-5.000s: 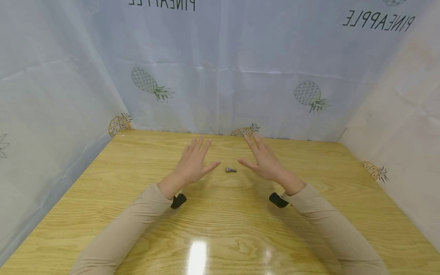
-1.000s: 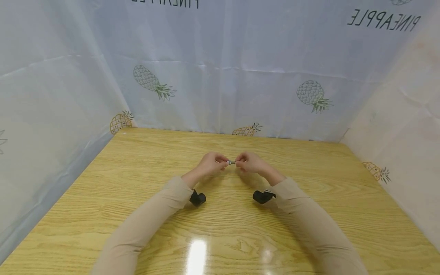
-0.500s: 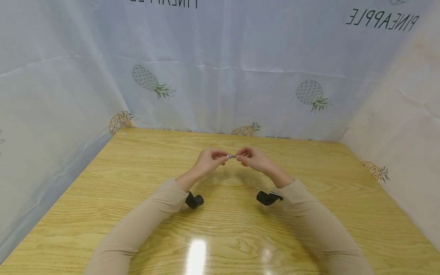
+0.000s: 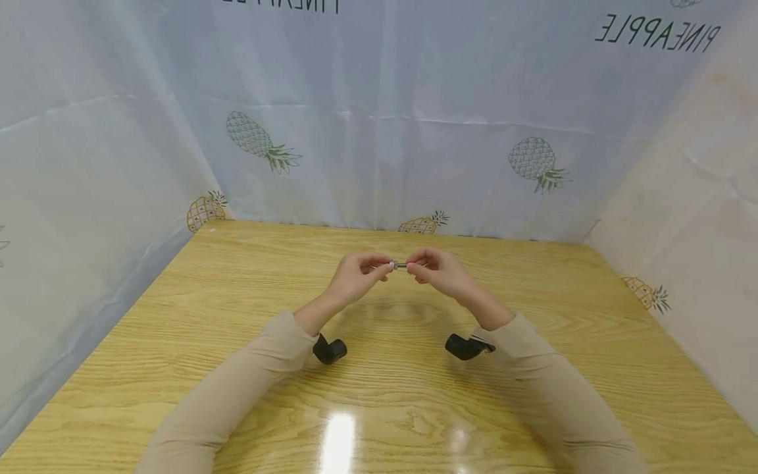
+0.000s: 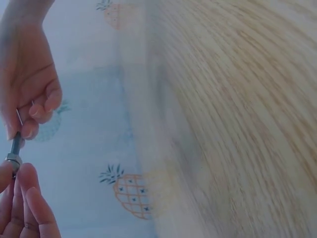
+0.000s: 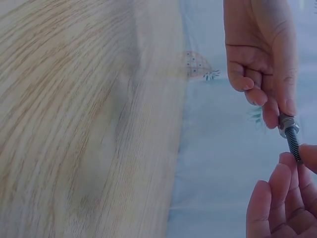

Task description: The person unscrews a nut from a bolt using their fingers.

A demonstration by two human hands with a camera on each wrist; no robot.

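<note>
A small metal bolt is held level above the table between both hands, its head toward the left. My left hand pinches the head end with thumb and fingers. The threaded tip is pinched by my right hand. In the right wrist view a nut sits on the thread close under the head, and bare thread shows between it and the right fingertips. The left wrist view has the bolt at its left edge. Fingertips cover both ends.
Under the hands lies a wood-grain table with a bright reflection near its front. A pale cloth printed with pineapples stands behind it and along both sides. Black wrist cameras hang below the sleeves.
Five seconds ago both hands were spread and the bolt lay on the table. A second ago both hands pinched it low; since then they have raised it away from the table.
</note>
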